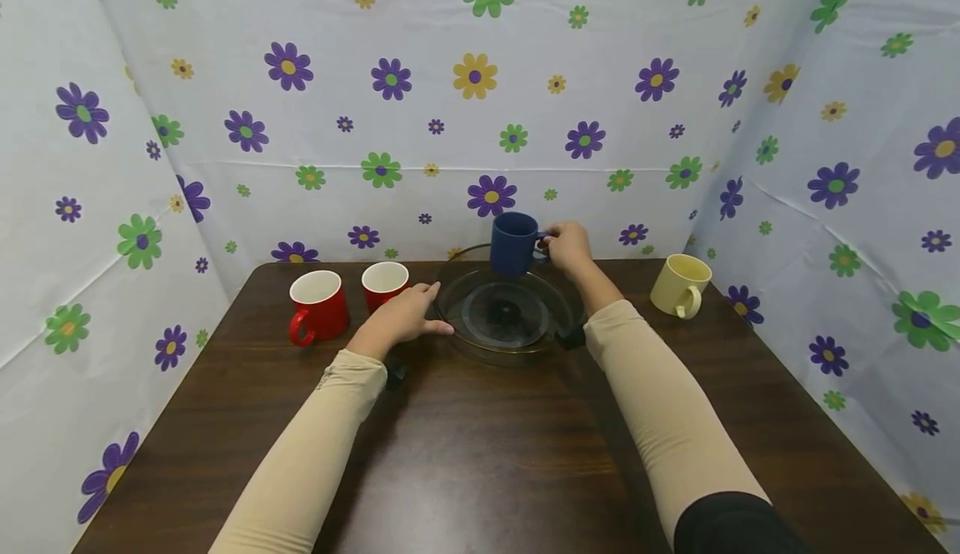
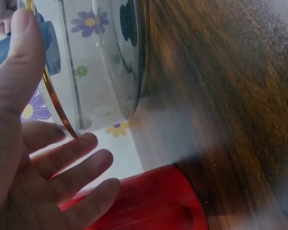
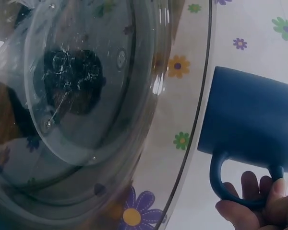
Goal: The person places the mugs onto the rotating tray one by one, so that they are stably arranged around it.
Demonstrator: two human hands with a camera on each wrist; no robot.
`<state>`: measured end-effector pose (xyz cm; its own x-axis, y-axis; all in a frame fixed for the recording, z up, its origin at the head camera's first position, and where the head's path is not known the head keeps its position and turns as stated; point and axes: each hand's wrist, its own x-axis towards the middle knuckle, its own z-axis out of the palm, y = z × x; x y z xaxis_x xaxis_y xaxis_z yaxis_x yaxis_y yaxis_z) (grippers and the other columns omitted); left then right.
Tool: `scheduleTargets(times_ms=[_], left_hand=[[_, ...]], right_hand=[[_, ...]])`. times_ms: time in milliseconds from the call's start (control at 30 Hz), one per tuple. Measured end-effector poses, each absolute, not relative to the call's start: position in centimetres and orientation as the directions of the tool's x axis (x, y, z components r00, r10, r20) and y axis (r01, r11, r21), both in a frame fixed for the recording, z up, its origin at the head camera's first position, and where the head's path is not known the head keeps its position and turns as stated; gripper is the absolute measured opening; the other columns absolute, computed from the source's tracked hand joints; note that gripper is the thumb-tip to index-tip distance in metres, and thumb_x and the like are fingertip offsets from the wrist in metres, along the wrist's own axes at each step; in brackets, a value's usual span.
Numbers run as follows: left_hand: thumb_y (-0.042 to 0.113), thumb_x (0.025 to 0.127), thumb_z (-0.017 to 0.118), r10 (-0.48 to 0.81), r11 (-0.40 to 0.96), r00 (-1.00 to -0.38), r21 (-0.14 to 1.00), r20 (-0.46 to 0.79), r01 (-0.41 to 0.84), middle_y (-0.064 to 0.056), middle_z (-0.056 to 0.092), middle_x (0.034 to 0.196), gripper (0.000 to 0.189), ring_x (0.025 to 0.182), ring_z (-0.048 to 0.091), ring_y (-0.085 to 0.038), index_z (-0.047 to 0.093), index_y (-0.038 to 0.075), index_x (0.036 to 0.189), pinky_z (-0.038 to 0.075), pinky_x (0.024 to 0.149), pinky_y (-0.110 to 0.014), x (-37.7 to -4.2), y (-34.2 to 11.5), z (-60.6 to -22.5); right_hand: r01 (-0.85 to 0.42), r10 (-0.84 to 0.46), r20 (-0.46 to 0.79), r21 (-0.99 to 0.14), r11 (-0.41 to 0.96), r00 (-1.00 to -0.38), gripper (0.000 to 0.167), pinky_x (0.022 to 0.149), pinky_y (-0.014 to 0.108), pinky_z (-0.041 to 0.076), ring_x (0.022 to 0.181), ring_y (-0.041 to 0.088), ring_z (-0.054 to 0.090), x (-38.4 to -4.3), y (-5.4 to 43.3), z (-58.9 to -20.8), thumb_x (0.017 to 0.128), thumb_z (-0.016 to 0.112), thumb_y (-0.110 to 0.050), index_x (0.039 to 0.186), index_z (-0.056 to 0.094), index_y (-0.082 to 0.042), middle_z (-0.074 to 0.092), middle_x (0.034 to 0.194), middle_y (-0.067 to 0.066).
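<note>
Held at centre of the head frame: blue mug (image 1: 513,246), probably rigid, breakable ceramic, best gripped by its handle (image 3: 218,179), as pinched by the right hand (image 1: 568,247). Just below, glass bowl (image 1: 480,344), likely slippery; at left rim, left hand (image 1: 401,315), spread, apparently holding nothing.

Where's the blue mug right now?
The blue mug is just right of centre in the head view, held by its handle in the right hand at the far side of the glass bowl, with the yellow mug farther right.
</note>
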<state>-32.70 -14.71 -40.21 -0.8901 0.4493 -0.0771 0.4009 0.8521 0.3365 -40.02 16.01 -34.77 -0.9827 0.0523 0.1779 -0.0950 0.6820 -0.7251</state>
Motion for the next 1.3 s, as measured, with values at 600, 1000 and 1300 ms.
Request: scheduleTargets(times_ms=[600, 1000, 1300], left_hand=[[0.048, 0.09, 0.074, 0.444, 0.849, -0.892, 0.356, -0.084, 0.389, -0.026, 0.036, 0.158, 0.097, 0.144, 0.039, -0.041, 0.028, -0.002, 0.158, 0.035, 0.115, -0.056, -32.0, -14.5, -39.5], [0.049, 0.089, 0.075, 0.443, 0.851, -0.893, 0.347, -0.072, 0.394, -0.026, 0.038, 0.157, 0.097, 0.143, 0.041, -0.041, 0.029, -0.001, 0.158, 0.036, 0.115, -0.055, -32.3, -14.8, -39.6], [0.051, 0.09, 0.073, 0.459, 0.843, -0.887, 0.338, -0.047, 0.418, -0.026, 0.039, 0.156, 0.095, 0.142, 0.042, -0.041, 0.03, -0.001, 0.157, 0.036, 0.115, -0.054, -32.3, -14.8, -40.0]], right_hand=[[-0.066, 0.056, 0.118, -0.818, 0.571, -0.991, 0.025, 0.077, 0.033, 0.055, 0.108, 0.04, 0.069, -40.2, 15.2, -33.6, 0.104, 0.05, 0.003, 0.121, 0.067, 0.01, 0.071, 0.114, 0.027], [0.023, 0.043, -0.002, -0.865, 0.5, -0.999, 0.026, 0.074, 0.027, 0.055, 0.106, 0.041, 0.069, -41.7, 12.8, -35.5, 0.103, 0.051, 0.003, 0.124, 0.065, 0.012, 0.07, 0.115, 0.029], [0.034, 0.023, -0.026, -0.711, 0.702, -0.999, 0.029, 0.101, 0.04, 0.051, 0.121, 0.033, 0.058, -42.5, 11.9, -36.6, 0.102, 0.057, -0.001, 0.128, 0.066, 0.006, 0.067, 0.125, 0.023]])
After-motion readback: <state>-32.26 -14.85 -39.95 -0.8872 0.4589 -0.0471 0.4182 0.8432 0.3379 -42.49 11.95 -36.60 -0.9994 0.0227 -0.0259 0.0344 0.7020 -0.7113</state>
